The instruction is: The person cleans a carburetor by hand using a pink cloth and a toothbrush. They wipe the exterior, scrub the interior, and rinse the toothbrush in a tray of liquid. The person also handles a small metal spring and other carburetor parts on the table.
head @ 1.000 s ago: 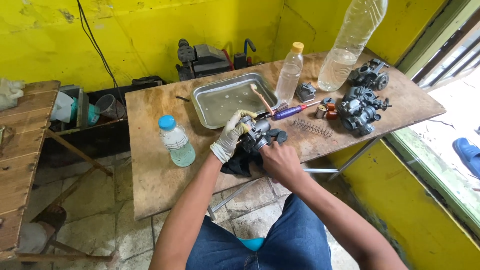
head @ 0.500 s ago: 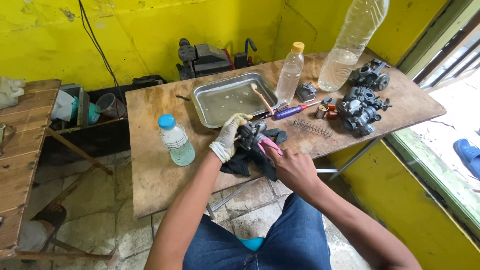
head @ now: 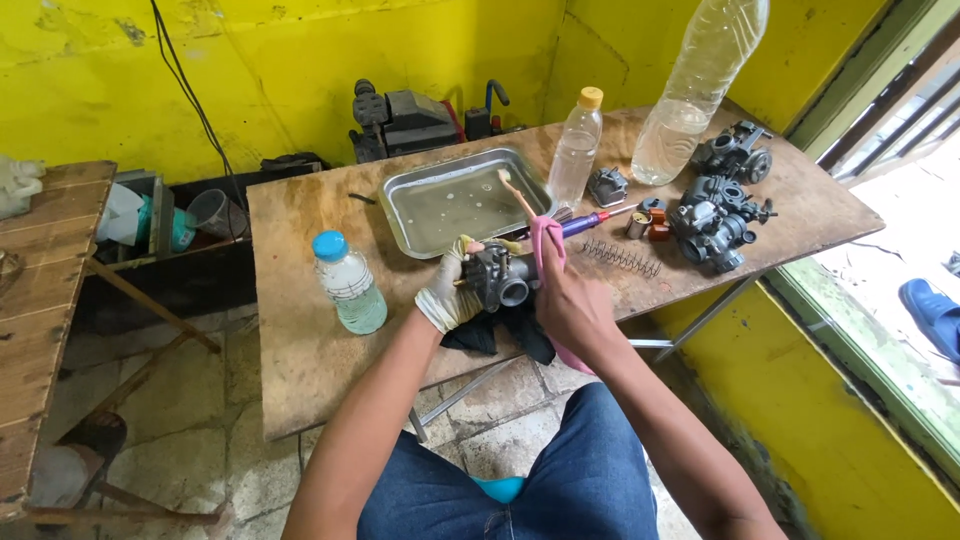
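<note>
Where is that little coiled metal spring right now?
The spring lies flat on the wooden table, just right of the right hand and in front of the purple-handled tool, left of the grey carburetor parts.

A grey metal part (head: 500, 280) is held over a black cloth (head: 520, 335). A whitish glove is worn on the left hand (head: 450, 295). A pink cloth (head: 547, 240) is seen. The wall (head: 300, 60) is painted yellow. The small bottle (head: 348, 282) is capped in blue, another bottle (head: 577, 150) in yellow. The tray (head: 400, 190) is silver, the table (head: 300, 330) brown.
</note>
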